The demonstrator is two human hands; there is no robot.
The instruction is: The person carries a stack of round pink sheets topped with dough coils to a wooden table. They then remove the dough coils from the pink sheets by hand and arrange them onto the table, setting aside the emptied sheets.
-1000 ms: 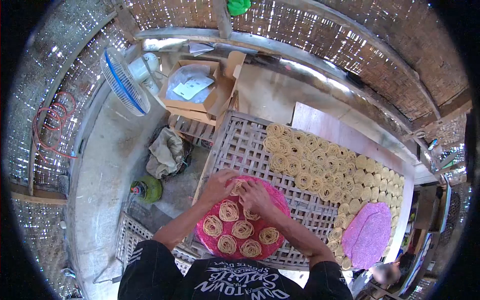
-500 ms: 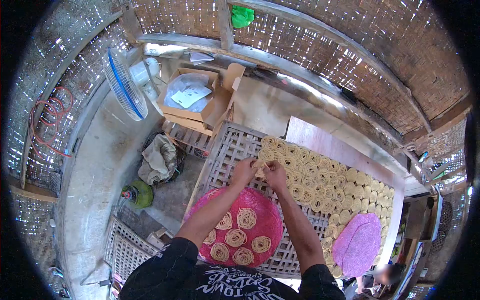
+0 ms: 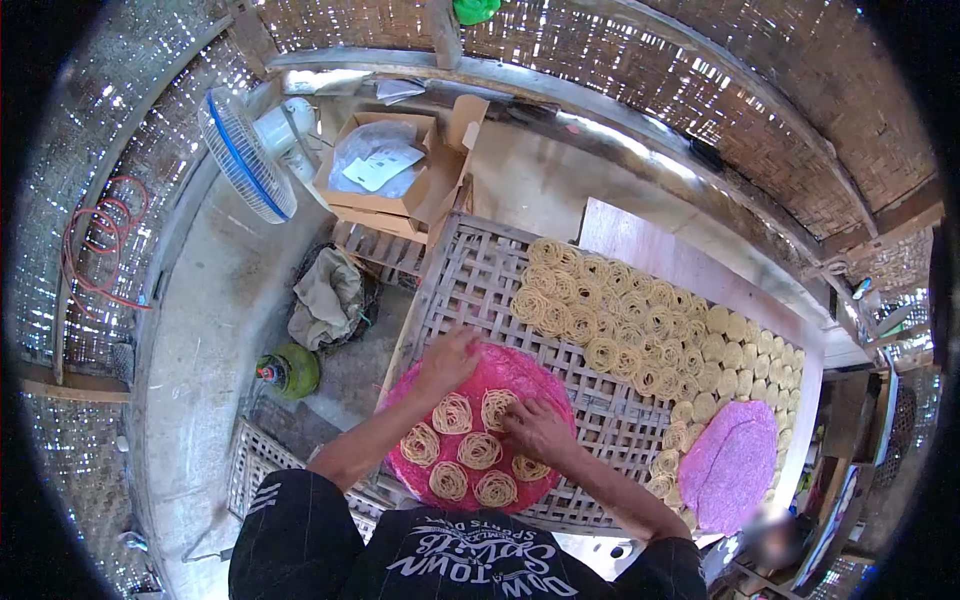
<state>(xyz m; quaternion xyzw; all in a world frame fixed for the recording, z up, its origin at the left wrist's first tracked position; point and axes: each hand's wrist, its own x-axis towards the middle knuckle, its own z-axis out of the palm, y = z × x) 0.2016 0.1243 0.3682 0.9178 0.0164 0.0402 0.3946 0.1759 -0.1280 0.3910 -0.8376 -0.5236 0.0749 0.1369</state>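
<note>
Several pale coils of noodles lie on a round pink sheet (image 3: 400, 478) in front of me. My right hand (image 3: 540, 430) is over the sheet's right side, its fingers curled on the edge of one noodle nest (image 3: 494, 405). That nest lies flat among the others. Above the sheet's upper left edge is my left hand (image 3: 450, 360), fingers a little apart and nothing visible in them. Beyond the sheet, rows of noodle nests (image 3: 604, 354) cover much of a woven lattice rack (image 3: 480, 262).
A second pink sheet (image 3: 735, 465) rests over nests at the right. An open cardboard box (image 3: 385, 205) with plastic inside stands behind the rack, near a fan (image 3: 245, 155). A green gas cylinder (image 3: 295, 370) and a grey cloth (image 3: 328, 298) are at left. Another person is at lower right.
Both hands have left the nests at the rack's near left corner and come back toward me. The right has reached a nest on the pink sheet; the left is above the sheet's edge.
</note>
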